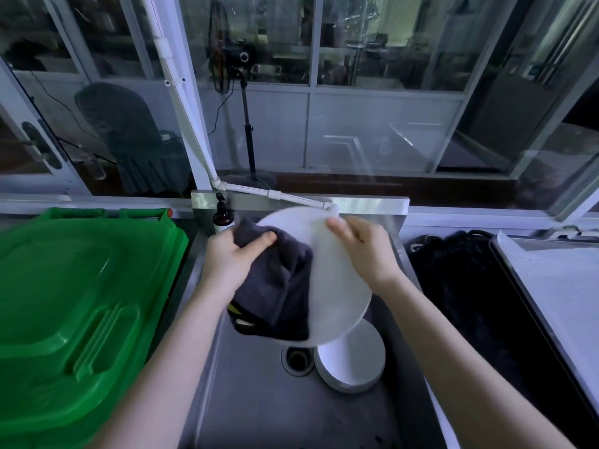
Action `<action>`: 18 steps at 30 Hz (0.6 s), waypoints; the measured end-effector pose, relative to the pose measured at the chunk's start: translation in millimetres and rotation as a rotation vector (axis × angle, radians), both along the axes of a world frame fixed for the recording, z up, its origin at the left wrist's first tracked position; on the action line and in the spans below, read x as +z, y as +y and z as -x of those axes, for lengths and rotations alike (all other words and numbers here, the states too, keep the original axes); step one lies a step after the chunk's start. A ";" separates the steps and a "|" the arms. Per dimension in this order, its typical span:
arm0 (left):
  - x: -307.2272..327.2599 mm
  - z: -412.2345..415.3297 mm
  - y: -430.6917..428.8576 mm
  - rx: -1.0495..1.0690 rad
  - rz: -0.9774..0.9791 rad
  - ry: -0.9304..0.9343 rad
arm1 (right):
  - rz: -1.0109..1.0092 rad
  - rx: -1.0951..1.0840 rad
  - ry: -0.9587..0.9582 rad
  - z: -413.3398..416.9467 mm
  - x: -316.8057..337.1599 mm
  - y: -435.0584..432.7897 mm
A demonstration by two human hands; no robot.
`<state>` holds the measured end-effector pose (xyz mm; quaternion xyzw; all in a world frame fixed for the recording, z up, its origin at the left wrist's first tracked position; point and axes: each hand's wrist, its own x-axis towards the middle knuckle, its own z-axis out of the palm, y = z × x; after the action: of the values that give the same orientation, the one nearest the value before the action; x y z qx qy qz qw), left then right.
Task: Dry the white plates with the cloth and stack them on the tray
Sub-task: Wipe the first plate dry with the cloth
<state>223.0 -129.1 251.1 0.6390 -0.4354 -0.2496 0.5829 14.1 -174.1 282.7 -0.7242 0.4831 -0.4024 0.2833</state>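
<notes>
Two bare forearms reach over a steel sink (246,400) — left hand (227,260) fingers clamp a dark cloth (278,286) against a white plate (337,286); right hand (366,251) fingers grip its rim.

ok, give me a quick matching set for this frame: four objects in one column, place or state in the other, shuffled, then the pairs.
Things:
1. cloth
2. held plate
3. plate stack
4. bin

Places or states:
A. lying in the sink, beside the drain
B. gripped at its upper rim by the right hand
C. lid shut, left of the sink
D. pressed to the plate by the left hand

Pairs: 1-D, 2-B, 3-A, 4-C
</notes>
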 end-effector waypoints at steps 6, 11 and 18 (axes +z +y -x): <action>-25.2 13.3 2.0 0.294 -0.081 0.497 | -0.299 -0.331 -0.509 -15.8 -41.1 23.5; -2.3 -13.9 -1.4 0.027 -0.011 -0.038 | -0.241 0.109 -0.174 12.2 -3.7 -3.0; 27.0 -8.3 -11.5 -0.336 0.004 -0.402 | 0.044 0.315 0.279 -9.7 12.4 -8.3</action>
<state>231.3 -140.5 278.1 0.5933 -0.6432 -0.2099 0.4362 23.8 -182.4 295.1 -0.8456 0.3895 -0.2595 0.2569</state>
